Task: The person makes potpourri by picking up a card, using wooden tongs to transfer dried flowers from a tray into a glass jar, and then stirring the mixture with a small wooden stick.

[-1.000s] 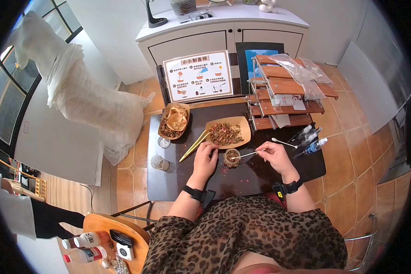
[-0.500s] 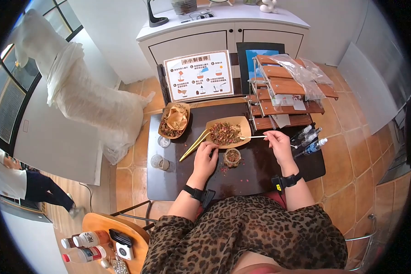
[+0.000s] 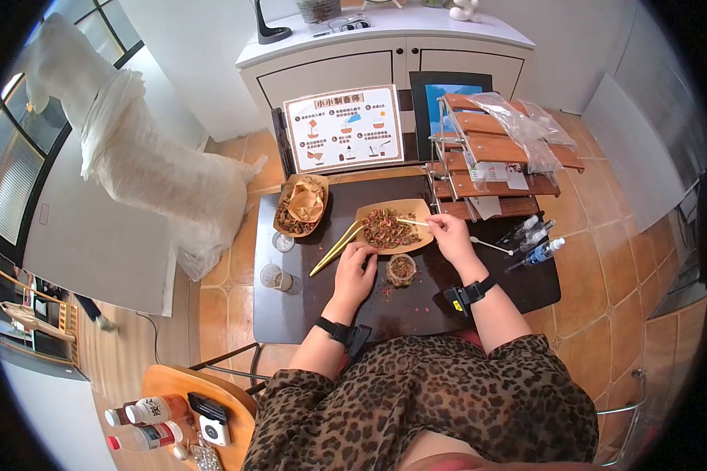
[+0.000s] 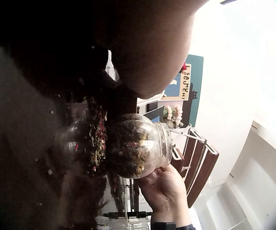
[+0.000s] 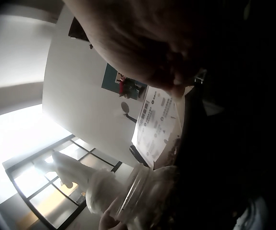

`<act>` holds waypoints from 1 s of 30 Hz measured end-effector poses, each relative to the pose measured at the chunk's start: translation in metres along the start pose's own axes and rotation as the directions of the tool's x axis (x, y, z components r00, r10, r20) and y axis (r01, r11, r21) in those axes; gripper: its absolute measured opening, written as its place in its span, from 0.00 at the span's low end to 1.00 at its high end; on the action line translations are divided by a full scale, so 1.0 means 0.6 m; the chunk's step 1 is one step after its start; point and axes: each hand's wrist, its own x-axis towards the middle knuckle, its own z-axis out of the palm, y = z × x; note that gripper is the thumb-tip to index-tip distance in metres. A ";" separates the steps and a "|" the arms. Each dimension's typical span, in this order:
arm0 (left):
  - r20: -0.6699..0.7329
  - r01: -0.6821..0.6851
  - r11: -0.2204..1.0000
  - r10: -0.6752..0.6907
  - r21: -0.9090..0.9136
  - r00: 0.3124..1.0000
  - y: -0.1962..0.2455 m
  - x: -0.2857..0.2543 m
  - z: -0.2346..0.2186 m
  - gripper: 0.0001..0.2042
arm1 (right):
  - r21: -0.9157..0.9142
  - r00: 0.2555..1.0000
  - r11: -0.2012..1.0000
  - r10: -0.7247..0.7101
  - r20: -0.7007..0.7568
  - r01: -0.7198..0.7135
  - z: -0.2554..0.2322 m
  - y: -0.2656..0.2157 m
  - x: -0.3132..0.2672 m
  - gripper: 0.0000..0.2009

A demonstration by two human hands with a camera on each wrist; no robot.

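Observation:
My right hand (image 3: 452,238) pinches the handle of a thin white spoon (image 3: 416,222), whose tip is among the dried petals (image 3: 386,229) in a brown paper tray (image 3: 419,209). Just below that tray stands a round glass jar (image 3: 401,270), partly filled with dried flower bits; the left wrist view shows the jar (image 4: 137,146) from the side. Near the jar's left side, my left hand (image 3: 353,271) rests on the table with loosely bent fingers and nothing in its grasp. Gold tweezers (image 3: 335,251) lean against the tray's left corner.
A second paper tray (image 3: 322,187) holds petals and crumpled paper at the back left. Glass cups (image 3: 275,278) stand at the left, small bottles (image 3: 543,250) at the right near another white spoon (image 3: 491,246). An instruction board (image 3: 342,129) and wooden rack (image 3: 491,149) stand behind.
My right hand has carried the spoon from the jar's mouth up to the petals in the paper tray. My left hand has stayed put. At the far left, a person has walked mostly out of view.

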 end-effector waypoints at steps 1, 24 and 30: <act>0.000 0.002 1.000 -0.002 -0.002 1.000 -0.001 0.000 0.000 0.05 | 0.015 0.999 1.000 0.025 0.023 -0.025 0.004 -0.014 -0.003 0.09; -0.015 -0.007 1.000 0.007 0.006 1.000 0.000 0.000 0.002 0.05 | 0.360 0.946 0.877 0.269 0.180 -0.318 -0.024 -0.064 -0.026 0.09; -0.021 -0.016 1.000 0.017 0.017 1.000 0.004 0.001 0.000 0.05 | 0.365 0.942 0.875 0.252 0.220 -0.319 -0.064 -0.088 -0.055 0.08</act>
